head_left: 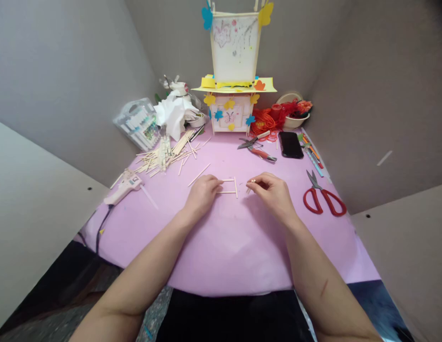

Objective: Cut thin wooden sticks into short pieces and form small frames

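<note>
On the purple table cover, my left hand [205,190] has its fingers closed over the left end of a small frame of thin wooden sticks [236,188]. Two parallel sticks run out from under those fingers to a crosspiece, and the covered end is hidden. To the right of the frame, my right hand [272,191] pinches a few short wooden sticks [248,189] between thumb and fingers, apart from the frame. One loose wooden stick [198,175] lies just beyond my left hand.
A paper-and-stick lantern [236,52] with butterfly cutouts stands at the back. Leftward are a stick pile [178,151], a glue gun [125,186] and a marker case [140,124]. Pliers [262,154], a phone [291,145], red cord [264,124] and red-handled scissors [323,197] lie rightward.
</note>
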`<action>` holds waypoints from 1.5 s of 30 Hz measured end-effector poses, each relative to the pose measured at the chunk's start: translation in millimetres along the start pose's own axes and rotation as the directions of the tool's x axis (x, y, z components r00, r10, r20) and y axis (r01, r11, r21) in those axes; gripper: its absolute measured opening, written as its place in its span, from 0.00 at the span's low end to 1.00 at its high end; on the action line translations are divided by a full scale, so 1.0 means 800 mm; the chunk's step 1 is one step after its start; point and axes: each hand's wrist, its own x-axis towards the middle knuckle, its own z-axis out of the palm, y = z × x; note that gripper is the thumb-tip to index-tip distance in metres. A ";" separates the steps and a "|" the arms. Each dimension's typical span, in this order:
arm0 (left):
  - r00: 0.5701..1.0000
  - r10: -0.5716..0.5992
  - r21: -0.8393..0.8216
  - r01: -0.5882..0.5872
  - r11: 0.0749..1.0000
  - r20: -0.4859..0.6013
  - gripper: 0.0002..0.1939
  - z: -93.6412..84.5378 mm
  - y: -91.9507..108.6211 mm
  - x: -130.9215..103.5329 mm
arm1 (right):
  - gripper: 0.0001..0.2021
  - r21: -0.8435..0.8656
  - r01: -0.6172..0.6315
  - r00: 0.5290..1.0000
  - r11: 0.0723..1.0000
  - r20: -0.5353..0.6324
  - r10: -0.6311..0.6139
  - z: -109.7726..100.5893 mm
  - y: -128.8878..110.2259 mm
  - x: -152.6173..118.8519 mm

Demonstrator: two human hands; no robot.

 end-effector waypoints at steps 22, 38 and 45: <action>0.936 -0.321 -0.142 0.340 0.930 0.143 0.20 -0.026 -0.029 -0.012 | 0.11 0.661 -0.410 0.894 0.629 0.157 0.419 0.045 0.039 0.011; 0.947 -0.276 -0.213 0.307 0.928 0.164 0.20 -0.015 -0.034 -0.014 | 0.12 0.763 -0.418 0.870 0.492 0.181 0.459 0.062 0.036 0.015; 0.948 -0.276 -0.213 0.306 0.928 0.159 0.20 -0.015 -0.034 -0.014 | 0.12 0.757 -0.419 0.871 0.501 0.180 0.457 0.063 0.033 0.016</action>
